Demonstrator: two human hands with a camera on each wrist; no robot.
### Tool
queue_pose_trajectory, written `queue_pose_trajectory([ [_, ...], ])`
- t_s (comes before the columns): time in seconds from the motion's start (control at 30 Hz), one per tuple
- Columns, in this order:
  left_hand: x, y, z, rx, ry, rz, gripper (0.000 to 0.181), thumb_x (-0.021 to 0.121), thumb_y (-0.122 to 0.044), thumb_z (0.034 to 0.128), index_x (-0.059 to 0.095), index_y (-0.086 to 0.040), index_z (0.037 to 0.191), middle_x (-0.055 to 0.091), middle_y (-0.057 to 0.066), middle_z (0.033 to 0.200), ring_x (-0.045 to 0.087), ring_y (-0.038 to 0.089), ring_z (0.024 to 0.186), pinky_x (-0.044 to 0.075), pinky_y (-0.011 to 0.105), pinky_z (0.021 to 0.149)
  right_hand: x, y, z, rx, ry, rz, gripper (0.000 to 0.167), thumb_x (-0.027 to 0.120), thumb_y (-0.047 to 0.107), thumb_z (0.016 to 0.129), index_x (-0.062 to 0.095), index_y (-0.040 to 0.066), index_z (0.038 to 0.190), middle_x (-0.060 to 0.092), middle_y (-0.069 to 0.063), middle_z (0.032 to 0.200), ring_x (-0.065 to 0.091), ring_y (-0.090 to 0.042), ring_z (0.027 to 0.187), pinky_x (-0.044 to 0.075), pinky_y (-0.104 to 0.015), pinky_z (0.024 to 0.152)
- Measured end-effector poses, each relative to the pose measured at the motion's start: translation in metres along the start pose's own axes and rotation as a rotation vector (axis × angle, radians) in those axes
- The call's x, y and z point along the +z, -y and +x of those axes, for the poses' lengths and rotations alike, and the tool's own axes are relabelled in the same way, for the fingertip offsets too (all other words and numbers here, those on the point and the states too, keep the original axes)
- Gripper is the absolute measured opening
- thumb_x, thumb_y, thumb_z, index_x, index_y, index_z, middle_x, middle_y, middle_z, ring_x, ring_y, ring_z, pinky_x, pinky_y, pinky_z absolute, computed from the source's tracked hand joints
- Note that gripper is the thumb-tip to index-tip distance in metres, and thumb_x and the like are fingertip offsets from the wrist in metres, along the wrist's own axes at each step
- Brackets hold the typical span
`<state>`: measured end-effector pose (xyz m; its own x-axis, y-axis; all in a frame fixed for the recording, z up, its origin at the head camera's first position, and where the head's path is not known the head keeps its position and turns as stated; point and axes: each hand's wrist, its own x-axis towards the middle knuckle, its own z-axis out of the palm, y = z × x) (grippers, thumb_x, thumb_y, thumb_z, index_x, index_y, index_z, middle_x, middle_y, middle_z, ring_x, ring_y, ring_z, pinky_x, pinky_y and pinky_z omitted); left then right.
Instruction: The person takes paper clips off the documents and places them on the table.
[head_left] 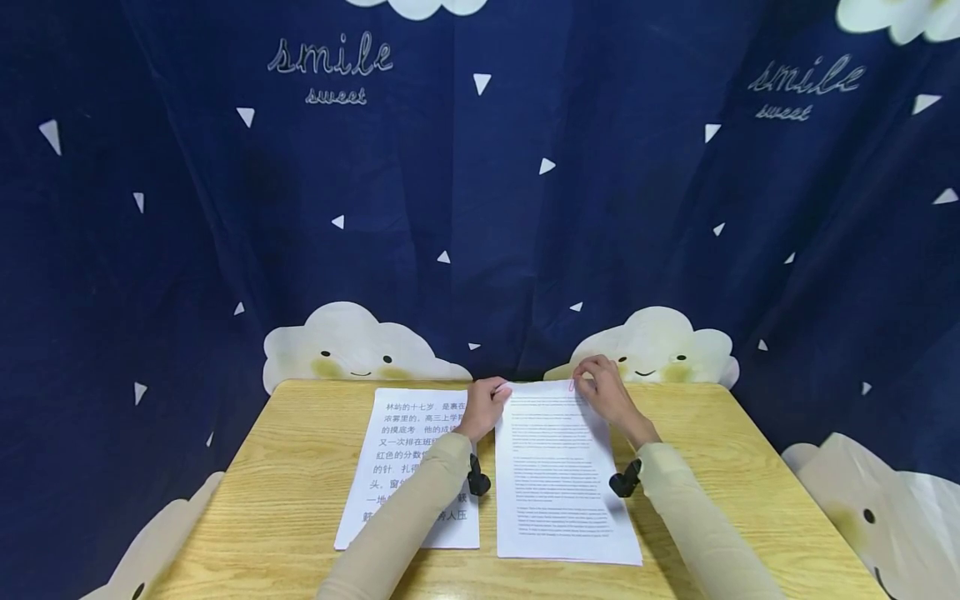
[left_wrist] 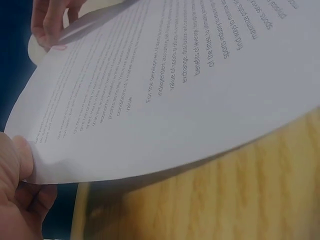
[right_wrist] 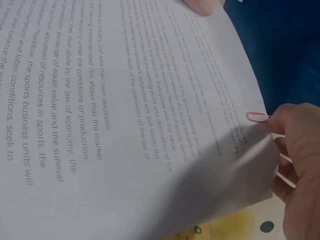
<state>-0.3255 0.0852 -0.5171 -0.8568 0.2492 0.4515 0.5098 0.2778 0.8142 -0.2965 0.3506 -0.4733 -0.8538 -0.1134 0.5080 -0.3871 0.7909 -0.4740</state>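
Note:
English-printed paper point(head_left: 558, 475) lies on the right of the table's middle, its far edge lifted in both wrist views. My left hand point(head_left: 483, 408) pinches its far left corner, with the thumb on top of the page in the left wrist view. At the far edge towards the right corner, my right hand point(head_left: 606, 393) pinches a pink paper clip point(right_wrist: 256, 117). The clip's looped end lies over the printed face at the edge; the rest is hidden by my fingers. Whether the paper is one sheet or more, I cannot tell.
Left of it lies another stack of paper point(head_left: 408, 467) with large Chinese print, partly under my left forearm. Both rest on a wooden table point(head_left: 285, 500). A dark blue curtain point(head_left: 495, 192) with clouds and white triangles hangs behind the far table edge.

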Motion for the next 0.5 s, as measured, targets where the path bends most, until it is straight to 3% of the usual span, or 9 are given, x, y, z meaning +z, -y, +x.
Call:
queue_pose_trajectory([
  [0.23,0.0007,-0.0005,0.0011,0.002,-0.028,0.028,0.012,0.065,-0.001,0.1015,0.077,0.000,0.102,0.076,0.013,0.092,0.059,0.015,0.074,0.052,0.029,0.073,-0.0006,0.0030,-0.0001,0.041,0.002,0.027,0.008,0.062,0.003,0.098,0.069,0.002,0.098,0.058,-0.022,0.119,0.047,-0.041,0.116,0.039,-0.056,0.100],
  [0.5,0.0004,-0.0028,0.0006,-0.004,-0.041,0.031,0.013,0.064,0.000,0.1018,0.077,0.000,0.100,0.076,0.013,0.092,0.061,0.016,0.076,0.053,0.030,0.073,-0.0013,0.0046,-0.0003,0.007,-0.033,-0.044,0.005,0.068,0.003,0.094,0.073,0.003,0.095,0.066,-0.020,0.109,0.049,-0.037,0.102,0.035,-0.051,0.090],
])
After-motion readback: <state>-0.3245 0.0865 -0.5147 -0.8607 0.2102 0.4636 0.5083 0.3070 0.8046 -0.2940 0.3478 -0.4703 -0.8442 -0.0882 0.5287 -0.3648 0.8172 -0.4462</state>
